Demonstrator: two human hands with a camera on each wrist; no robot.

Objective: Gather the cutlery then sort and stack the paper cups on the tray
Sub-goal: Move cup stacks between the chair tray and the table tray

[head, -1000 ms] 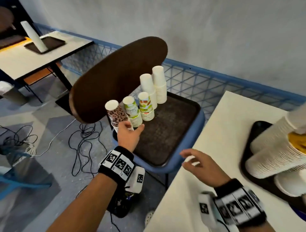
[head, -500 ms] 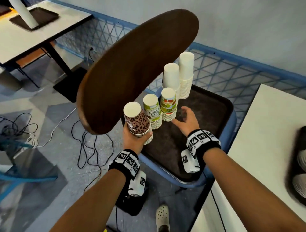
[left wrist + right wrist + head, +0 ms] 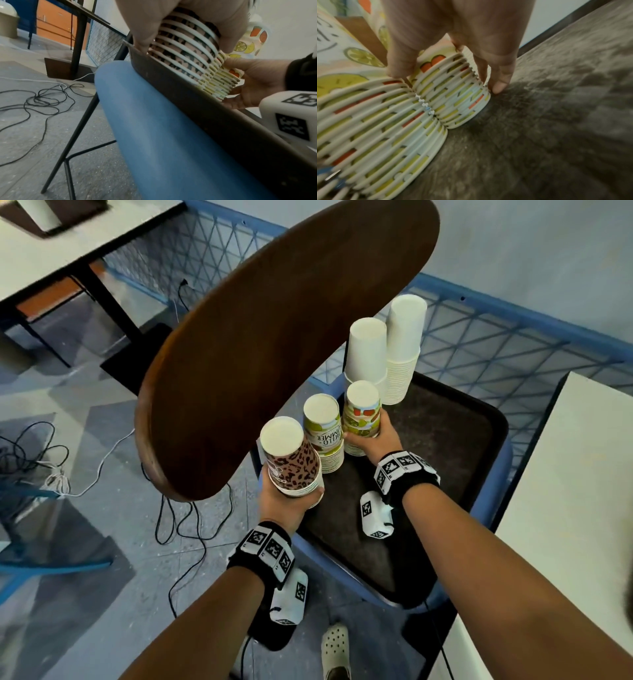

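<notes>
Upside-down stacks of paper cups stand on a dark tray that lies on a blue chair seat. My left hand grips the leopard-print stack at the tray's near left corner; in the left wrist view the leopard-print stack leans over the tray rim. My right hand grips the fruit-print stack low down, its fingertips touching the tray. Between them stands a green "Hello Summer" stack. Two white stacks stand behind. No cutlery is in view.
The chair's brown curved back hangs close over the left of the cups. A white table edge lies to the right. Cables trail on the floor, and my shoe is below the seat.
My right hand left the white table's edge, crossed to the tray and took hold of the fruit-print stack. My left hand kept its hold on the leopard-print stack. The view moved closer.
</notes>
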